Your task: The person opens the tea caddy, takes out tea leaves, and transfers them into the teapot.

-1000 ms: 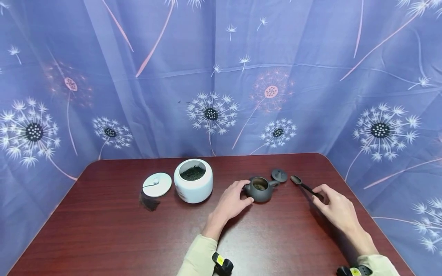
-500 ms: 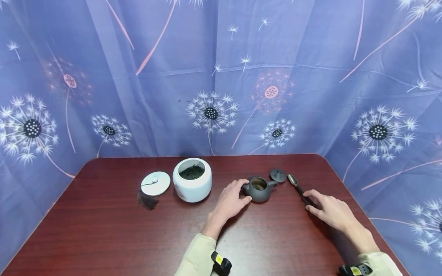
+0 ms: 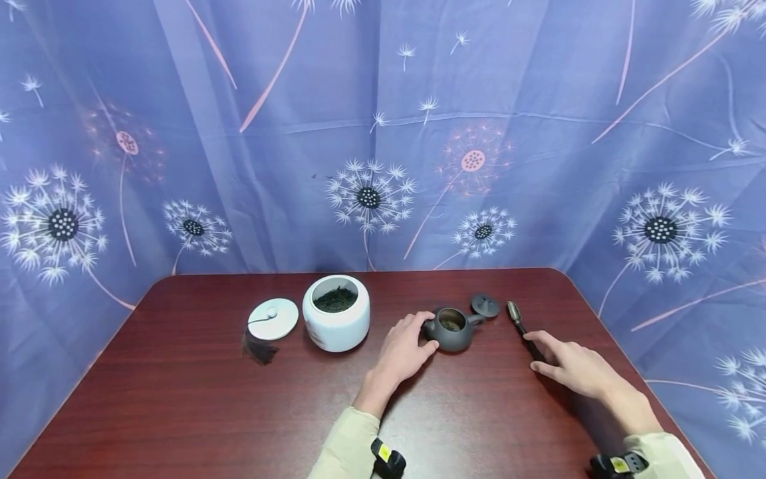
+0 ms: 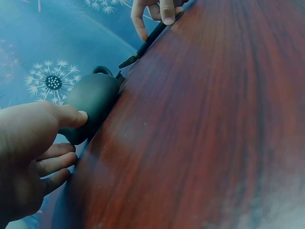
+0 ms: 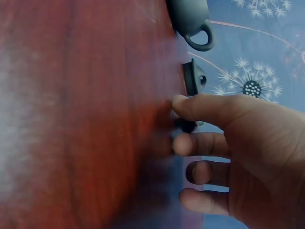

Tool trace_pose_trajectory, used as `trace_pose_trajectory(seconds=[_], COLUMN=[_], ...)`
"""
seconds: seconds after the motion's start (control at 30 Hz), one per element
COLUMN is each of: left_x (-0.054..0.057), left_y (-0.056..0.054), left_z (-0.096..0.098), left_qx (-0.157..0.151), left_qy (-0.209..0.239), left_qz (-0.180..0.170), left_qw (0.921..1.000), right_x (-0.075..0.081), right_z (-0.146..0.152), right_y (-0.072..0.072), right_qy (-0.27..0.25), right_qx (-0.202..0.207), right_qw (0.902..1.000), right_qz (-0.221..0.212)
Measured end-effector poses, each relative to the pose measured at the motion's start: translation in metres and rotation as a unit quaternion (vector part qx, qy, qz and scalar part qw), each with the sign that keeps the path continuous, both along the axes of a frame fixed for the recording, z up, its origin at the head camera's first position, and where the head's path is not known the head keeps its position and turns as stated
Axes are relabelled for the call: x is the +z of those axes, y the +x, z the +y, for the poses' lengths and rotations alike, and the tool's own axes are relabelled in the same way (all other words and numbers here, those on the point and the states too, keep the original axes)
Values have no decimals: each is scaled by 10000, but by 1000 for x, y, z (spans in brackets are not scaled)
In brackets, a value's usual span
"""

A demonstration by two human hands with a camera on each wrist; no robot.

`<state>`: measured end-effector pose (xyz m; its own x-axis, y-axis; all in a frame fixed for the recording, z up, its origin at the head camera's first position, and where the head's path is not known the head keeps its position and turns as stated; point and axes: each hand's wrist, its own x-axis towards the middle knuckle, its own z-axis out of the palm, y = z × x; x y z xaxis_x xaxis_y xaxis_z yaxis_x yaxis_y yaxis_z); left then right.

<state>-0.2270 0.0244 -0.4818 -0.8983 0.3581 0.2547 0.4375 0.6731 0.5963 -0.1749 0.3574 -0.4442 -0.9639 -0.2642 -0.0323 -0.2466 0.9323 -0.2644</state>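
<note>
In the head view my left hand (image 3: 404,349) holds the dark teapot (image 3: 455,337) by its left side, thumb in front and fingers behind. The pot stands on the table without its lid, and something brownish lies inside it. To its right, my right hand (image 3: 571,366) holds a dark-handled tea scoop (image 3: 516,315) between thumb and fingers, low over the tabletop. The scoop's bowl points away from me, towards the back. From the right wrist, the thumb and forefinger (image 5: 205,144) show at the dark handle (image 5: 185,125), most of which is hidden.
Behind the pot's handle lies its dark lid (image 3: 485,306). A white jar (image 3: 336,326) of dark tea leaves stands left of my left hand, beside its white lid (image 3: 281,324) with a black tassel (image 3: 260,349). A blue dandelion curtain (image 3: 287,166) hangs behind the red-brown table (image 3: 239,412).
My right hand has lowered with the tea scoop towards the table and slightly left, turning it to point more straight back. My left hand stays on the teapot.
</note>
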Motion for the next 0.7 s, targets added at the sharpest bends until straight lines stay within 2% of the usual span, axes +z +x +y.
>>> trace_pose_trajectory(seconds=[0.13, 0.3, 0.47, 0.7], left_x=[1, 1, 1, 1], left_y=[1, 2, 2, 1], left_z=[1, 1, 1, 0], left_qx=[15, 20, 17, 25], left_qy=[21, 17, 34, 56], left_qz=[-8, 85, 84, 36], left_qw=[10000, 10000, 10000, 10000], right_x=[4, 9, 13, 20], right_z=[2, 1, -4, -12], right_y=[-1, -6, -14, -28], right_qy=[-64, -46, -125, -197], right_qx=[48, 74, 234, 279], right_qw=[10000, 9998, 9986, 9978], right_qz=[-48, 189, 450, 562])
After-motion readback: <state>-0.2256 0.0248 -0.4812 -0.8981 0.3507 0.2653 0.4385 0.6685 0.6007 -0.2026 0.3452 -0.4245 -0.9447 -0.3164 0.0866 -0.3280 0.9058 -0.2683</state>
